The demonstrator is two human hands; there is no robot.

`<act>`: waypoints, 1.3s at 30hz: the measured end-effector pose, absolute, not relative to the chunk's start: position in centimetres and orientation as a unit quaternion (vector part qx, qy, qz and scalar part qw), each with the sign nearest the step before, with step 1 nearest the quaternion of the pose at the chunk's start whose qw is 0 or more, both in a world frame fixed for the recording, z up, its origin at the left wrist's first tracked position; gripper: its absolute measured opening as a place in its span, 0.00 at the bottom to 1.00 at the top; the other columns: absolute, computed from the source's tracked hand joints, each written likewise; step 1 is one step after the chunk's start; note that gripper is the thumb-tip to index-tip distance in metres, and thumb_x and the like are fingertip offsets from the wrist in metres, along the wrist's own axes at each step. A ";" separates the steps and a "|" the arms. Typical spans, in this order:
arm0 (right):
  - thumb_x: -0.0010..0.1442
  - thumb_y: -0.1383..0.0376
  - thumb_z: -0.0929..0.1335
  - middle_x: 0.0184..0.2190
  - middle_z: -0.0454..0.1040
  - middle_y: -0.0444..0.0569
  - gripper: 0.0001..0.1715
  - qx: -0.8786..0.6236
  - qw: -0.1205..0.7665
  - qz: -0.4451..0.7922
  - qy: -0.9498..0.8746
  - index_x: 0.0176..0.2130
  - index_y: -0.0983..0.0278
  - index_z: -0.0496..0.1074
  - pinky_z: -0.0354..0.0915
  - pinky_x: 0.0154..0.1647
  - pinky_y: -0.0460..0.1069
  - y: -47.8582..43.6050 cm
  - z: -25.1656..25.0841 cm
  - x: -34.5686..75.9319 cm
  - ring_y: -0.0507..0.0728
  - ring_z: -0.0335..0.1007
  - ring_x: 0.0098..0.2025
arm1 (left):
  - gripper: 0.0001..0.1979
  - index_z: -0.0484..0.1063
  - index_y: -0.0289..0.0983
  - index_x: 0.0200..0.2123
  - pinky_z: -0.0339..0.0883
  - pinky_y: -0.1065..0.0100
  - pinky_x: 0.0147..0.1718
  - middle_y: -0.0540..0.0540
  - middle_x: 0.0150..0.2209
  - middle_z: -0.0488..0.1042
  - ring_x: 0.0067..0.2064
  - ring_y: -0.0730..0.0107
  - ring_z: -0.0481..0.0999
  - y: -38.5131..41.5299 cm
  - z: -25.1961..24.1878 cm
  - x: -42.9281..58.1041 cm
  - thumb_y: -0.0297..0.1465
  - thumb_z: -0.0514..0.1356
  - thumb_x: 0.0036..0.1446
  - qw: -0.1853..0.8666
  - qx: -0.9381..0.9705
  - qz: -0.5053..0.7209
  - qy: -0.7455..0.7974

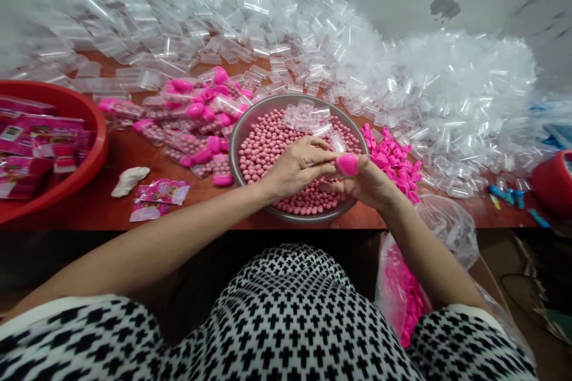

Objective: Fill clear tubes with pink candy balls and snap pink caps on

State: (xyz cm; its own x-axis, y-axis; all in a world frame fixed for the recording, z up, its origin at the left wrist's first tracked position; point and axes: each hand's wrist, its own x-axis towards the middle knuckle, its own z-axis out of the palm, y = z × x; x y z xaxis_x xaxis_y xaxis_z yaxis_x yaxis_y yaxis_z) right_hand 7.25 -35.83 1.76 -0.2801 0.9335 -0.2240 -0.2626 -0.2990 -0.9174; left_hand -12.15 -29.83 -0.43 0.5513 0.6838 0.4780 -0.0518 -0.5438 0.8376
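Observation:
Over the metal bowl (236, 162) of round pink candies (263, 141), my two hands meet at a bright pink cap (347, 164). A transparent plastic tube (338, 143) shows just behind it, and I cannot tell whether the two are joined. My right hand (374, 186) pinches the cap between thumb and fingers. From the other side my left hand (298, 168) presses its fingertips together against the cap, partly hiding it. More transparent tubes (306, 116) lie on the candies at the bowl's far side.
Filled tubes with pink caps (192, 125) are piled left of the bowl, loose pink caps (393, 158) right of it. Empty tubes (268, 18) heap along the wall. A red basin (100, 131) holds pink packets. Pink sachets (163, 191) and a white lump (129, 181) lie nearby.

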 end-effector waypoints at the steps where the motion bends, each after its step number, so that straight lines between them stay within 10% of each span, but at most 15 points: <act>1: 0.48 0.43 0.77 0.36 0.81 0.48 0.31 -0.412 0.422 0.709 -0.386 0.41 0.61 0.78 0.77 0.50 0.62 -35.8 1.9 7.0 0.59 0.80 0.42 | 0.09 0.84 0.45 0.43 0.69 0.58 0.55 0.45 0.42 0.82 0.52 0.61 0.76 -29.8 -0.5 -12.2 0.29 0.67 0.59 0.426 0.772 0.427 0.202; 12: 0.45 0.55 0.79 0.26 0.79 0.45 0.19 -0.445 0.518 0.670 -0.293 0.33 0.63 0.77 0.78 0.50 0.61 -35.1 1.5 4.5 0.61 0.80 0.38 | 0.09 0.84 0.42 0.41 0.71 0.61 0.53 0.45 0.44 0.81 0.49 0.63 0.78 -29.9 -0.8 -11.8 0.27 0.65 0.59 0.413 0.761 0.449 0.220; 18: 0.55 0.37 0.70 0.43 0.82 0.51 0.33 -0.421 0.491 0.679 -0.348 0.44 0.60 0.75 0.80 0.45 0.55 -34.1 2.6 5.0 0.59 0.79 0.49 | 0.11 0.82 0.43 0.46 0.71 0.56 0.55 0.46 0.47 0.82 0.51 0.61 0.79 -27.5 0.3 -14.3 0.35 0.66 0.61 0.406 0.719 0.491 0.277; 23: 0.53 0.47 0.76 0.44 0.82 0.50 0.26 -0.456 0.548 0.602 -0.360 0.43 0.63 0.77 0.79 0.37 0.44 -35.1 3.3 8.0 0.53 0.81 0.43 | 0.17 0.80 0.44 0.49 0.67 0.49 0.59 0.51 0.49 0.82 0.52 0.59 0.77 -21.3 2.2 -22.2 0.44 0.67 0.60 0.253 0.702 0.505 0.434; 28: 0.50 0.52 0.79 0.38 0.83 0.48 0.24 -0.498 0.566 0.539 -0.376 0.42 0.63 0.77 0.77 0.35 0.43 -36.6 2.5 10.2 0.52 0.80 0.36 | 0.21 0.74 0.39 0.58 0.64 0.54 0.61 0.47 0.57 0.76 0.57 0.60 0.72 -22.5 3.3 -22.3 0.43 0.61 0.66 0.105 0.786 0.380 0.476; 32: 0.50 0.51 0.79 0.37 0.82 0.47 0.23 -0.532 0.579 0.479 -0.389 0.40 0.61 0.77 0.77 0.35 0.45 -37.6 2.4 12.1 0.51 0.79 0.33 | 0.17 0.80 0.36 0.41 0.71 0.62 0.42 0.44 0.34 0.80 0.39 0.60 0.79 -26.7 2.5 -15.8 0.41 0.56 0.68 0.119 0.870 0.167 0.449; 39: 0.48 0.50 0.79 0.33 0.80 0.46 0.24 -0.586 0.595 0.398 -0.379 0.38 0.62 0.76 0.73 0.32 0.46 -40.7 1.3 18.4 0.51 0.76 0.30 | 0.18 0.75 0.36 0.51 0.67 0.64 0.48 0.38 0.54 0.74 0.51 0.59 0.75 -25.6 1.3 -10.8 0.24 0.47 0.68 0.012 0.984 -0.033 0.177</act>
State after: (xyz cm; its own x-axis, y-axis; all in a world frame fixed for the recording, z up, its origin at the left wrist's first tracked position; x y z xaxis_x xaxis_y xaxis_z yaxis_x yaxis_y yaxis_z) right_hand 18.38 -40.71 1.27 0.3945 0.9188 -0.0148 -0.0301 -0.0032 -0.9995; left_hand -10.79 -25.58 1.34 0.9353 0.3470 -0.0694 0.3485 -0.9372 0.0117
